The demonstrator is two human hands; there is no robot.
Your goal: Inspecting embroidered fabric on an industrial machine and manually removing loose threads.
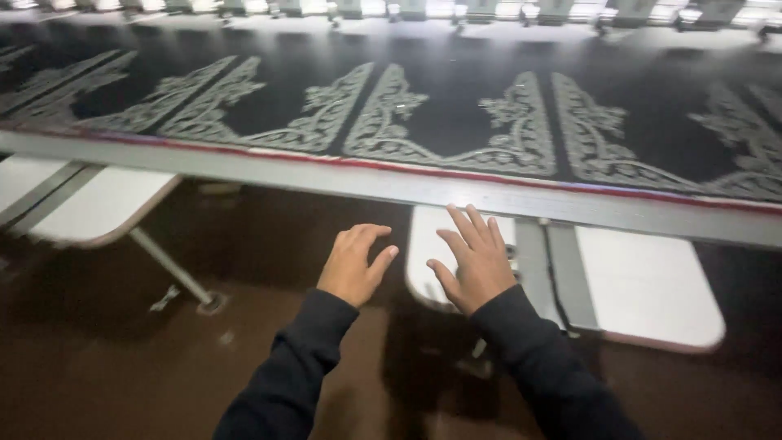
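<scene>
A wide black fabric (440, 122) with silver-grey embroidered ornamental patterns (383, 122) lies stretched across a long machine bed. A grey metal frame rail (391, 186) with a thin red edge runs along its near side. My left hand (352, 265) hovers below the rail with its fingers loosely curled, holding nothing. My right hand (474, 257) is spread with its fingers apart, over the left end of a white support table (643, 285), just below the rail. Both arms wear dark sleeves.
A second white support table (106, 204) on a slanted metal leg (171, 269) stands at the left. Below lies a brown floor (122, 358). A row of embroidery machine heads (456, 10) lines the far edge of the fabric.
</scene>
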